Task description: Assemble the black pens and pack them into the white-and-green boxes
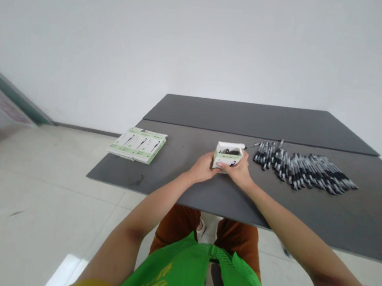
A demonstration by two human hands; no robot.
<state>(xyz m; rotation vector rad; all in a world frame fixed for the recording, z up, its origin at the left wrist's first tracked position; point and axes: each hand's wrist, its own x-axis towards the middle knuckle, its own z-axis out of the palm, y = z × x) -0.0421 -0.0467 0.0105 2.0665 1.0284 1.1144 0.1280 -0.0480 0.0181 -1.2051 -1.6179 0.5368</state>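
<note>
A small white and green pen box (228, 156) is between my two hands, over the middle of the dark table. Its near side carries a dark print, and something dark shows inside its open top. My left hand (204, 167) wraps round the box's left side. On the right side my right hand (239, 168) is closed on the same box, its thumb across the front. Just right of that hand lies a spread of black and clear pens (306, 171), with one lone pen (252, 145) pointing toward the box.
Flattened green and white pen boxes (139, 144) lie at the table's left end. The dark table (184, 138) has a seam across it, with a second panel (244, 117) behind, against the white wall. Its front edge runs just before my legs.
</note>
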